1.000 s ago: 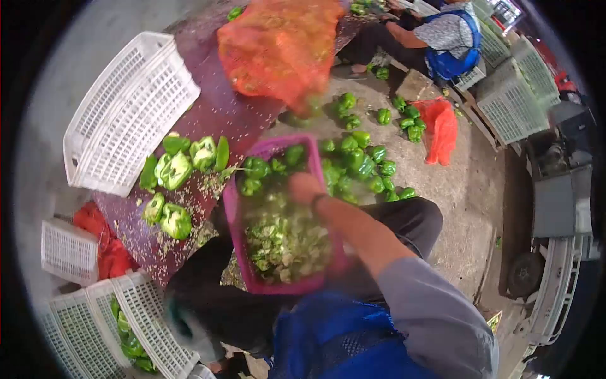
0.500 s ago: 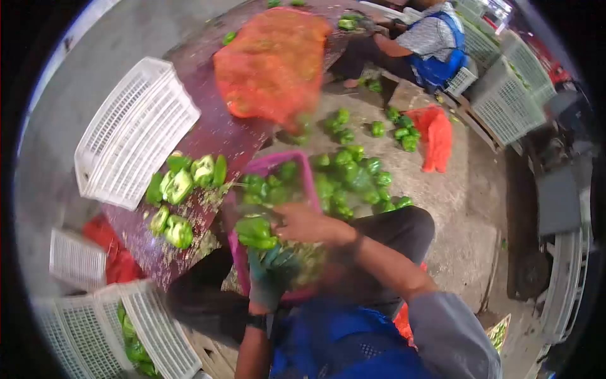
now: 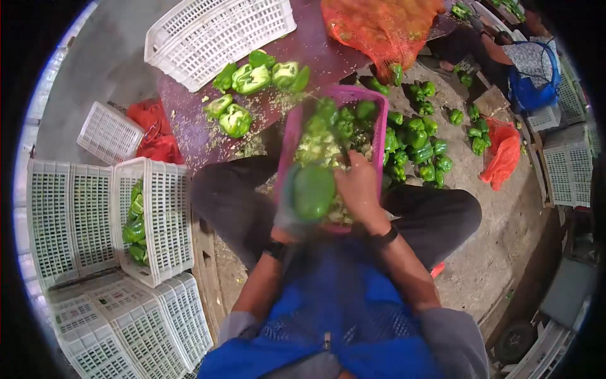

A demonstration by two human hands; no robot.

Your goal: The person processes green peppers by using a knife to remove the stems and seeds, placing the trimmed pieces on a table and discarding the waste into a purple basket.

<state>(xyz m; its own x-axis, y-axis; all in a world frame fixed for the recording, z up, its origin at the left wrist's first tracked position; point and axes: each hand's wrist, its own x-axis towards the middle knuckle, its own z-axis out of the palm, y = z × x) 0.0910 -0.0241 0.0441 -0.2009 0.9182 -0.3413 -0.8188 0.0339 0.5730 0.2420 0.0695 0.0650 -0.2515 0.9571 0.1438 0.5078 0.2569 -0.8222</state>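
In my gloved left hand (image 3: 289, 205) I hold a whole-looking green bell pepper (image 3: 314, 191), blurred by motion, over the near part of a pink basket (image 3: 384, 129). My right hand (image 3: 360, 189) is closed just right of the pepper, and a thin, dark, knife-like tool (image 3: 344, 155) sticks up from its fingers. Pale cut cores and seeds (image 3: 320, 148) lie in the basket, with green peppers (image 3: 344, 123) toward its far end. Left of the basket, opened pepper pieces (image 3: 249, 79) lie on a dark red surface (image 3: 183, 104) strewn with seeds.
Whole green peppers (image 3: 416, 142) are heaped on the floor right of the basket. An orange mesh sack (image 3: 382, 28) lies beyond. White crates (image 3: 167, 221) stand at left, another crate (image 3: 221, 38) on the red surface. A co-worker (image 3: 530, 69) sits at far right.
My view has swung, so the scene sits farther right and higher. My right hand has moved from across the pepper to its right side. The pepper stays in my left hand, turned differently.
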